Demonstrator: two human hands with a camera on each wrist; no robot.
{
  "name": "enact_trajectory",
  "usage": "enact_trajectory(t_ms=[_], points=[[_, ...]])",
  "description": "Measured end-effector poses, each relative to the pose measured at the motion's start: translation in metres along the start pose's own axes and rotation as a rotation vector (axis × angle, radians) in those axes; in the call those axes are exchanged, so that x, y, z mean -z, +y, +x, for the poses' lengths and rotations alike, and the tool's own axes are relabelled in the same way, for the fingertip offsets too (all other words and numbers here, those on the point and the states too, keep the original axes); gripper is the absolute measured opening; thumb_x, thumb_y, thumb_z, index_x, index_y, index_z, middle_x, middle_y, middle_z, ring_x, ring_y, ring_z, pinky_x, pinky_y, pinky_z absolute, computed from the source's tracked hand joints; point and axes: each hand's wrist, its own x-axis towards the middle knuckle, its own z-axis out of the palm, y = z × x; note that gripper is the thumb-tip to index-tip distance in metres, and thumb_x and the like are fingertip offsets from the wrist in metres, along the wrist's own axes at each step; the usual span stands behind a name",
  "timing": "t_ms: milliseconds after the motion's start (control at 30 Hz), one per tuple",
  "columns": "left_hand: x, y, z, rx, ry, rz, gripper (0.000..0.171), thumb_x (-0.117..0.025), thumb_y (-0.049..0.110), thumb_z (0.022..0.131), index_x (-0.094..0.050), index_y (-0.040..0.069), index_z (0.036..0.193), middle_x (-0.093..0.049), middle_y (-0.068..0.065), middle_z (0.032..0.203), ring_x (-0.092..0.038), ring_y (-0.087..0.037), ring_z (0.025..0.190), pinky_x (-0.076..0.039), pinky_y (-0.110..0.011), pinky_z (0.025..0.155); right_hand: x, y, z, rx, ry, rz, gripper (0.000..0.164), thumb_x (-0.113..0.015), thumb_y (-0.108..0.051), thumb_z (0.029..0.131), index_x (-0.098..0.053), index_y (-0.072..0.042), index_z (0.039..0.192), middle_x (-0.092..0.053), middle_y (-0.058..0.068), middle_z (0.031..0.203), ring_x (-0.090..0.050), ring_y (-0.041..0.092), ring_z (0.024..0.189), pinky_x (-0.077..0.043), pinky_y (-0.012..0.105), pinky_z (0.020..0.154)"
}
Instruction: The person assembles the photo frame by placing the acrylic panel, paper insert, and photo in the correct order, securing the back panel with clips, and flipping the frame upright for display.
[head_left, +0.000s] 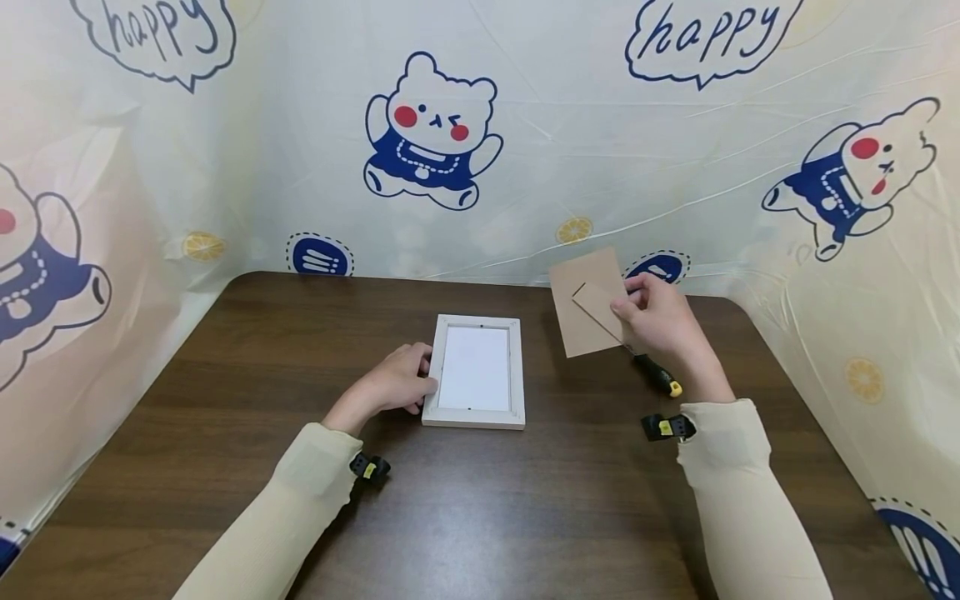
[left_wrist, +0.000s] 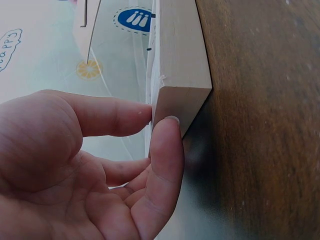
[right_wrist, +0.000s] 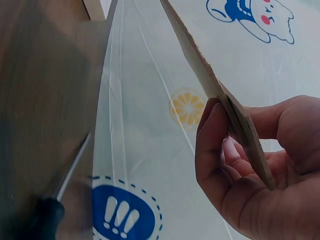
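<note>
Head view: the frame (head_left: 517, 375) lies flat on the surface (head_left: 487, 517), long axis running away from the person, with a white sheet (head_left: 474, 367) inside its rim. Left hand (head_left: 396, 379): grip pinches the frame's left rail, thumb at the upper face, a finger against the side wall. Right hand (head_left: 663, 321): grip pinches the board (head_left: 588, 302) by its right edge, thumb opposing fingers. The board is raised and tilted, right of the frame and slightly beyond it; its long axis is roughly parallel to the frame's. The left hand is nearer the frame. The governing relation, as judged, is this sideways, raised offset. The screwdriver (head_left: 656, 375) lies right of the frame, below the right hand. Surface extends between frame and screwdriver, and in front of the frame; the far edge runs just behind the frame.
</note>
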Motion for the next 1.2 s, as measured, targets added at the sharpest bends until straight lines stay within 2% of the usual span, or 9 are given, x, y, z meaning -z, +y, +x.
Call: enact_trajectory(t_ms=[200,400,800,1200], points=[[0.0,0.0,0.0,0.001,-0.003,0.002,0.058,-0.061,0.005,0.102,-0.039,-0.009,0.153,-0.048,-0.025,0.132,-0.062,-0.025,0.081,-0.063,-0.032,0.063,-0.016,-0.003,0.0,-0.029,-0.025,0.08,0.045,-0.062,-0.021,0.108,-0.052,0.005,0.143,-0.069,0.022,0.111,-0.064,0.033,0.101,-0.053,0.039,0.087],[0.0,0.001,0.0,-0.004,-0.003,-0.005,0.056,-0.061,0.004,0.101,-0.04,-0.01,0.152,-0.047,-0.024,0.13,-0.062,-0.025,0.08,-0.063,-0.033,0.062,-0.031,-0.008,0.0,-0.052,-0.045,0.126,0.042,-0.064,-0.022,0.107,-0.054,0.002,0.141,-0.069,0.02,0.11,-0.065,0.031,0.1,-0.055,0.035,0.083],[0.0,0.002,-0.001,0.0,-0.008,-0.007,0.058,-0.061,0.004,0.101,-0.039,-0.01,0.152,-0.047,-0.025,0.131,-0.062,-0.025,0.08,-0.063,-0.032,0.063,-0.057,-0.018,-0.004,-0.117,-0.111,0.202,0.041,-0.067,-0.021,0.106,-0.053,0.0,0.139,-0.067,0.019,0.115,-0.066,0.032,0.102,-0.06,0.042,0.089],[0.0,0.003,-0.001,0.007,-0.007,-0.004,0.058,-0.061,0.004,0.101,-0.039,-0.01,0.153,-0.047,-0.024,0.13,-0.062,-0.025,0.081,-0.063,-0.032,0.064,-0.079,-0.028,-0.003,-0.132,-0.141,0.248,0.04,-0.07,-0.019,0.105,-0.053,-0.001,0.136,-0.068,0.017,0.109,-0.065,0.03,0.098,-0.057,0.036,0.084]])
